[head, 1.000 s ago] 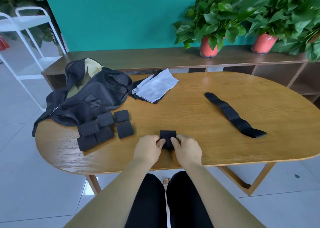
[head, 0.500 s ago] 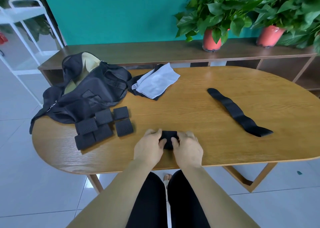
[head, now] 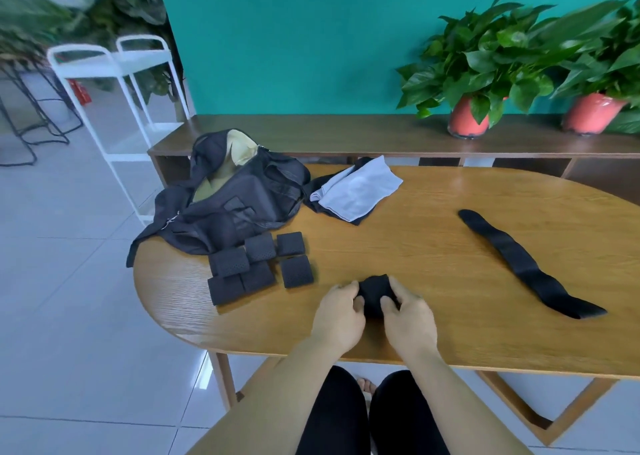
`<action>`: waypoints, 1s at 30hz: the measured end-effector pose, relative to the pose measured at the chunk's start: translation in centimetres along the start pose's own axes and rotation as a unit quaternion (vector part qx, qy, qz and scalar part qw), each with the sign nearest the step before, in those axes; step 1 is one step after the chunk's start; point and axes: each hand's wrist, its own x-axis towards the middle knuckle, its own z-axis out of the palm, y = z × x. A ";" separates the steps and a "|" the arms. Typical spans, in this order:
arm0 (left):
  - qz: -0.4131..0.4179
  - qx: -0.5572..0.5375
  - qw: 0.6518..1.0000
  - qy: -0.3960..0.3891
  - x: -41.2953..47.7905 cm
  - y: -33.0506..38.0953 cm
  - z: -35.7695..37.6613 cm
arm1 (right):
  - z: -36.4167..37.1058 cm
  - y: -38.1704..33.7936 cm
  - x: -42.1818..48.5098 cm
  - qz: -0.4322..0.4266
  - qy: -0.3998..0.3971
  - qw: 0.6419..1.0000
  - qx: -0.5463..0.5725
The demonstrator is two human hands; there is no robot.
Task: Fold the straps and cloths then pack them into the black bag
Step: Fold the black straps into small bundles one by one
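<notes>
Seen from my own head, looking down: both my forearms reach forward over my knees to the near edge of a wooden table (head: 450, 247). My left hand (head: 341, 316) and right hand (head: 408, 319) sit close together, knuckles up, with fingers curled round a small folded strap (head: 375, 293) that rests on the table between them. Each hand pinches one side of it. The bundle looks like soft, springy black fabric, light and not fragile. I judge it will try to spring open if I loosen my hold, so the best place to hold it is across the folded layers, squeezing them flat from both sides. It should not slip, as the weave looks rough. To my left lie six finished bundles (head: 256, 267) in a tight cluster, just in front of the open black bag (head: 235, 205), which slumps at the table's far left corner. Beside the bag are the cloths (head: 356, 191), a pale one lying on a dark one. A long strap (head: 519, 264) lies unfolded and wavy, well apart on my right.
</notes>
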 end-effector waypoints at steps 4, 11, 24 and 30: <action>0.015 -0.009 0.997 0.073 0.1 -1.5 -1.6 | 1.2 -2.1 0.6 -0.025 -0.010 0.997 0.075; 0.011 0.159 0.961 0.225 2.3 -3.9 -8.2 | 5.7 -8.3 4.1 -0.086 -0.026 0.995 0.053; 0.002 0.277 0.944 0.176 4.7 -6.9 -10.5 | 10.0 -10.5 7.8 -0.029 -0.074 0.996 0.032; -0.011 0.289 0.943 0.162 4.3 -6.8 -10.6 | 9.2 -10.0 7.4 -0.025 -0.056 0.996 0.060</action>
